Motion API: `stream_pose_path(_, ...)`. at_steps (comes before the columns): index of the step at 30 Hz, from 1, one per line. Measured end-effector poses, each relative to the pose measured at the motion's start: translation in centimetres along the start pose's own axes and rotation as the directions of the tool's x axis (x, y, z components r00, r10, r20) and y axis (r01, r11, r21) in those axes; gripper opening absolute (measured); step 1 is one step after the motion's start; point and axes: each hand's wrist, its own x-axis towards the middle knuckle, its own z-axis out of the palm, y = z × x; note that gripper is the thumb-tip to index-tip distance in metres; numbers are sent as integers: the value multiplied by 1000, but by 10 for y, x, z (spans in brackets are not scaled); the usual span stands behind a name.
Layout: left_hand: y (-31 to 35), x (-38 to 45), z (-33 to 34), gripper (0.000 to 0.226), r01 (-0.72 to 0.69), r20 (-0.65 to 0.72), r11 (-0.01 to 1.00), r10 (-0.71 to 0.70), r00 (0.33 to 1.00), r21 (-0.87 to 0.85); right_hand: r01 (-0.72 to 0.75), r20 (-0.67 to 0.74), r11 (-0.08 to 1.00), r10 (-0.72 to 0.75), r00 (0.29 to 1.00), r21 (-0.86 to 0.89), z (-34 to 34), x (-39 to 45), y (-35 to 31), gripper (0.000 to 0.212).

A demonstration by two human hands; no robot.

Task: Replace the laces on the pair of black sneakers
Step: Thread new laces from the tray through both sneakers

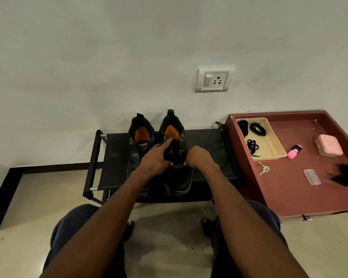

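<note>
The two black sneakers stand side by side on the black fabric rack (117, 155), heels toward the wall, orange insoles showing. The left sneaker (140, 145) sits untouched just beside the right sneaker (176, 155), which both hands work on. The left hand (156, 157) grips the tongue of the right sneaker, forefinger stretched up to the edge of the opening. The right hand (199, 158) is curled against that shoe's right side — what its fingers pinch, if anything, cannot be told, since they are hidden behind the hand.

Just right of the rack lies a dark red tray (289, 189). In its far left corner sits a cream basket (273, 145) holding coiled black laces (257, 129). Beyond the basket, farther from the rack, lie a pink highlighter (294, 151), a pink box (328, 145) and — nearer the person — a key (264, 169).
</note>
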Motion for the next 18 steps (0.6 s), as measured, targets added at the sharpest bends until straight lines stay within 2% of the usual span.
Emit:
stream_pose_path(2,-1,-2,-4,89,-21,-37,995,18,999,-101,8,7,998,-9,1000,63,-4,-4,0,17)
stream_pose_path(4,1,-5,-9,77,-38,-118,974,12,993,-223,-10,-6,984,12,1000,180,-14,-14,-4,24)
stream_pose_path(7,3,-9,-15,51,14,-202,891,-118,972,-453,13,43,940,-30,999,342,-41,-41,-14,22)
stream_pose_path(8,3,-9,-17,38,42,-203,835,-182,962,-549,63,98,878,-124,987,475,-50,-51,-18,16)
stream_pose_path(9,2,-9,-19,27,71,-180,750,-248,952,-657,118,129,748,-264,956,653,-58,-61,-21,10)
stream_pose_path(11,3,-9,-26,20,123,-63,503,-336,940,-855,197,61,438,-509,859,877,-72,-73,-23,17)
stream_pose_path(12,5,-11,-30,22,140,9,376,-330,944,-916,239,3,360,-557,830,902,-77,-77,-24,22)
stream_pose_path(14,6,-13,-39,32,173,131,172,-228,965,-970,340,-113,347,-535,837,874,-76,-77,-25,23)
stream_pose_path(15,6,-13,-42,37,194,175,116,-155,972,-974,383,-174,381,-481,859,842,-73,-77,-27,21)
stream_pose_path(16,6,-14,-44,42,216,209,93,-84,974,-972,408,-224,422,-421,879,810,-70,-74,-27,19)
stream_pose_path(18,8,-16,-47,43,246,250,111,23,968,-963,415,-292,512,-305,906,752,-64,-68,-27,15)
